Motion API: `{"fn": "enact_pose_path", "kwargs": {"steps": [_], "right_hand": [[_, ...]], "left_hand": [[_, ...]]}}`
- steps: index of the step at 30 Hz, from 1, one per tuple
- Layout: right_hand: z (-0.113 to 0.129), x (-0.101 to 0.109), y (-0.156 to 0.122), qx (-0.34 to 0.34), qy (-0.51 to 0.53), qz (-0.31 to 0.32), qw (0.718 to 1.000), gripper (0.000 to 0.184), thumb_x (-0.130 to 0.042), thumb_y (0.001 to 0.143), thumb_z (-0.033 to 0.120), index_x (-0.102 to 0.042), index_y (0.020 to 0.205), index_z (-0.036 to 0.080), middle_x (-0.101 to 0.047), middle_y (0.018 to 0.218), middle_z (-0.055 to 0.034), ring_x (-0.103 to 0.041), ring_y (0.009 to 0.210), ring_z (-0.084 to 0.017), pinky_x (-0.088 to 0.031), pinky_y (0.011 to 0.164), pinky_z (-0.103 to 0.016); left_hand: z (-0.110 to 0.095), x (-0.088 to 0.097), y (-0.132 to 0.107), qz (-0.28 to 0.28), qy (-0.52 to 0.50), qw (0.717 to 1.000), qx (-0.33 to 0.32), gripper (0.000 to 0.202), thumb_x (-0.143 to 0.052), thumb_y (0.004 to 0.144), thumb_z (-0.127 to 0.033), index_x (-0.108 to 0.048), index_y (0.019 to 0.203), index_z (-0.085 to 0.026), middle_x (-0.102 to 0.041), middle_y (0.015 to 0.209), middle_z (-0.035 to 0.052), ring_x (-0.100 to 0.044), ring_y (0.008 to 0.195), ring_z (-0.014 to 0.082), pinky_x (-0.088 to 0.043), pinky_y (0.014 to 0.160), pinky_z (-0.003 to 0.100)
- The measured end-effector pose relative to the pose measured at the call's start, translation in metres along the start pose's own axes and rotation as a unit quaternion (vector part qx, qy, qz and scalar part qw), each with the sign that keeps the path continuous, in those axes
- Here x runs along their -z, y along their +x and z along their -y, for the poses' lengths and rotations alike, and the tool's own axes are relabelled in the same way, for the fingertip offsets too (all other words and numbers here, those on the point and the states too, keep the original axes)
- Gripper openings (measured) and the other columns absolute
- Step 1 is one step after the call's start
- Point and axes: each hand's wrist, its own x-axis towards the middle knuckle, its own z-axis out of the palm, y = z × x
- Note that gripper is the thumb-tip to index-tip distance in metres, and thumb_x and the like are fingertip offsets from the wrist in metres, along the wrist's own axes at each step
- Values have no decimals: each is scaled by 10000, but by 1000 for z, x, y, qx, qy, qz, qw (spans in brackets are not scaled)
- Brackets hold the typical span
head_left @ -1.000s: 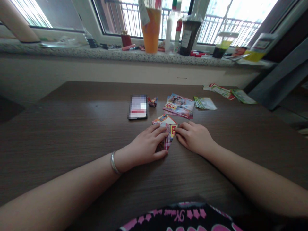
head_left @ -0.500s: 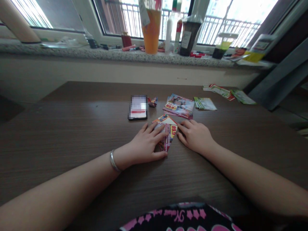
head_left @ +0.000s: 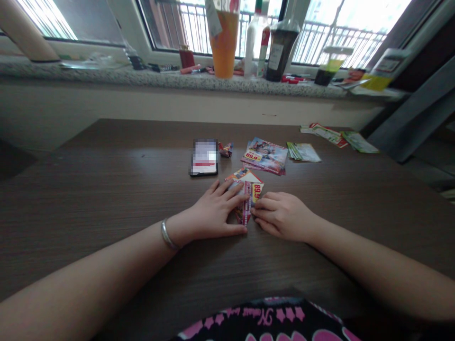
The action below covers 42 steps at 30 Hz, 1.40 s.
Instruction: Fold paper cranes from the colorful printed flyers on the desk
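The right-hand grip (head_left: 284, 217) has moved down the right edge of the folded leaflet (head_left: 256, 190).

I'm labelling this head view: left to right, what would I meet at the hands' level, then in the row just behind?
Hands' level: silver bangle, left hand, folded printed flyer, right hand. Behind: smartphone, small crumpled printed paper, stacked flyers, fanned green-and-white sheets.

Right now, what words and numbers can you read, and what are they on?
"89.9": on the pile of flyers.
"89.": sideways on the folded paper; the last digit is unclear.
Orange cup: big letters, cut off at the top; I can't read them for sure.
Shirt: a curly word, too blurred.
Phone: screen pixelated, nothing readable.
Dark cup, yellow bottle, green cards: print too small or blurred.
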Motion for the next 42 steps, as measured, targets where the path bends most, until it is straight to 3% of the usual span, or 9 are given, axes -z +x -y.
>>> {"fn": "enact_pose_path", "kwargs": {"steps": [5,14,18,21,26,29,38,42], "right_hand": [[2,4,2,62,76,13,995,235,-485,908,271,-692,990,197,-665,1033,-59,-572,939,-203,-476,782,-346],[2,3,2,91,125,9,988,259,-514,881,287,-683,1061,206,-663,1108,-60,-577,1038,-211,-485,864,-372],[0,3,1,49,92,5,995,252,-494,894,263,-696,1038,216,-676,1099,-54,-594,1023,-203,-494,842,-356],[-6,0,-1,-25,55,-2,998,257,-486,908,258,-708,1024,199,-685,1083,-64,-604,992,-202,-495,830,-344],[-17,-6,-2,-123,-21,-8,992,277,-462,926,263,-724,975,187,-695,1053,-75,-613,936,-209,-483,827,-351],[-19,-6,-1,-162,-55,1,985,290,-457,923,272,-705,1038,176,-686,1089,-79,-610,933,-220,-480,822,-353],[-16,-6,1,-228,-72,16,971,342,-451,914,312,-655,1141,157,-651,1175,-93,-582,1006,-255,-472,831,-374],[-18,-7,0,-230,-62,11,971,341,-456,912,317,-648,1146,161,-655,1159,-96,-578,1001,-254,-466,839,-375]], "left_hand": [[2,1,0,7,2,1000,-1,874,-386,760,-812,-315,1452,-282,-190,1570,63,-62,1451,333,-56,1154,534],[1,3,0,3,6,1000,-2,879,-372,752,-825,-325,1443,-284,-216,1563,67,-64,1453,324,-28,1156,527],[1,1,-1,1,1,1000,-3,912,-377,734,-840,-319,1450,-279,-203,1566,67,-71,1451,329,-22,1156,529],[0,0,-2,-1,0,1000,-2,915,-402,729,-833,-321,1451,-276,-206,1564,76,-89,1448,336,-35,1153,536],[-1,0,-3,0,-3,1000,2,910,-430,726,-823,-323,1450,-282,-215,1561,85,-97,1446,341,-37,1147,550],[-1,1,-4,-3,-3,1000,2,899,-446,728,-812,-327,1447,-287,-221,1560,77,-101,1446,339,-39,1149,546],[-1,1,-5,-3,-7,1000,2,894,-480,729,-794,-320,1451,-292,-224,1562,61,-95,1445,342,-99,1154,520],[-1,-1,-4,-23,-9,1000,-8,697,-411,859,-681,-330,1442,-307,-259,1553,26,-141,1441,309,-123,1161,491]]}}
